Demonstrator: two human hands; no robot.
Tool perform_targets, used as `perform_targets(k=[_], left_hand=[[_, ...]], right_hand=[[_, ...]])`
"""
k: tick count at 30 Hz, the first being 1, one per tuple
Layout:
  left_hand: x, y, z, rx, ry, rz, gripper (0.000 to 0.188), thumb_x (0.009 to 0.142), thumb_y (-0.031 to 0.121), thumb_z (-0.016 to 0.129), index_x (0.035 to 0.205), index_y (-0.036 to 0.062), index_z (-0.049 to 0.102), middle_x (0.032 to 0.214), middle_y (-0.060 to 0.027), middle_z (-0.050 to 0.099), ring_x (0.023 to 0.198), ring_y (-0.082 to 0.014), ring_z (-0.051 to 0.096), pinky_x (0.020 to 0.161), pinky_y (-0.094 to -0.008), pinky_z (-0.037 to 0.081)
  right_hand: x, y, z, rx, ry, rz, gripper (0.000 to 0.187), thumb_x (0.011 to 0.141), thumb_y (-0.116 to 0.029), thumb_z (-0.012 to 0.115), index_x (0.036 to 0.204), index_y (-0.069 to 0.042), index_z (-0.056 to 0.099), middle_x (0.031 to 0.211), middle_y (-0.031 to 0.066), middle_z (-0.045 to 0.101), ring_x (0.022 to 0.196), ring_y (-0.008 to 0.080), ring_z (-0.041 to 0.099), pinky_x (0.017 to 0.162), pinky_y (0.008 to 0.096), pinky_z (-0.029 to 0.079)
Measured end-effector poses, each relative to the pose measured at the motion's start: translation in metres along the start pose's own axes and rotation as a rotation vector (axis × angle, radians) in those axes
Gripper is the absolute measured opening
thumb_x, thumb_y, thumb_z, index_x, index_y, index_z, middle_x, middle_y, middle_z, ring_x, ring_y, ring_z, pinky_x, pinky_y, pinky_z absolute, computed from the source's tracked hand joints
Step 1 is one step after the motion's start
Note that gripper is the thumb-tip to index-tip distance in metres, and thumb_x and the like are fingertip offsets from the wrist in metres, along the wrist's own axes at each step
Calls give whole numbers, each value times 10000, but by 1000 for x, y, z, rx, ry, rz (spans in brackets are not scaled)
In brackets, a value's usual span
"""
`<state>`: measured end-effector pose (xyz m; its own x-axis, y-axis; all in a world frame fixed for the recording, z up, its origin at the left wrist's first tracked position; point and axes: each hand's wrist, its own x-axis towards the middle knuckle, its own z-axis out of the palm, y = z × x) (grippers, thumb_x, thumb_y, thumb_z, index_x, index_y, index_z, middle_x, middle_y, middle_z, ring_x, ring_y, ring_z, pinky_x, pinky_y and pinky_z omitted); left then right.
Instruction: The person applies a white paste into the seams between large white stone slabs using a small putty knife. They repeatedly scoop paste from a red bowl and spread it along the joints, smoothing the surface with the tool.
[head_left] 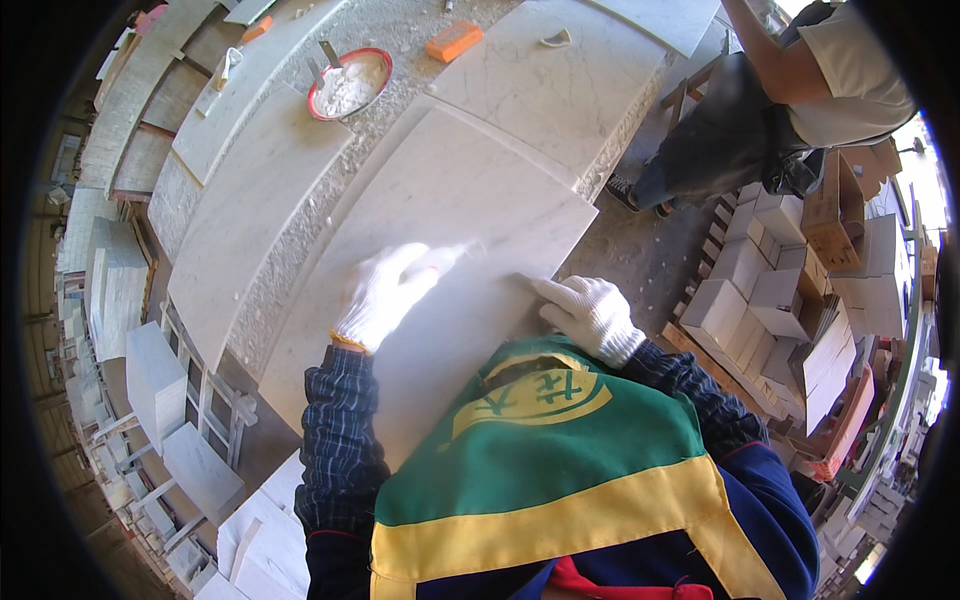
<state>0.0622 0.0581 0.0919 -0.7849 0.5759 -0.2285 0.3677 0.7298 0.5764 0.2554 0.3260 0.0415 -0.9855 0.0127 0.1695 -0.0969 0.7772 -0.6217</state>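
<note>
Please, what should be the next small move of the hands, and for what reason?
Perhaps draw the left hand slightly aside: it covers part of the pale slab, and bright glare there makes the surface hard to judge. The right hand is near the slab's edge.

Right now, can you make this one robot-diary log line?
left hand: white-gloved, over pale slab, contact unclear | right hand: white-gloved, at slab's edge | nearby: red-rimmed bowl, orange block
</note>
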Motion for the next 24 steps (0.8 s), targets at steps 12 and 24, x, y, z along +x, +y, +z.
perform_targets(k=[12,24], left_hand=[[49,-39,3,-798,362,-248,529,1013,235,746,1436,-42,586,1346,-91,675,1222,-174,623,1067,-340,492],[179,-64,-16,-483,601,-222,568,986,454,740,1328,9,651,1230,-150,724,1125,-238,664,1000,-392,506]], right_hand=[[92,31,-5,159,224,119,381,946,-198,743,1294,-44,724,1135,174,765,1010,343,746,893,386,589],[124,19,13,12,252,280,390,942,-204,751,1302,-60,711,1174,180,759,1057,365,737,917,412,589]])
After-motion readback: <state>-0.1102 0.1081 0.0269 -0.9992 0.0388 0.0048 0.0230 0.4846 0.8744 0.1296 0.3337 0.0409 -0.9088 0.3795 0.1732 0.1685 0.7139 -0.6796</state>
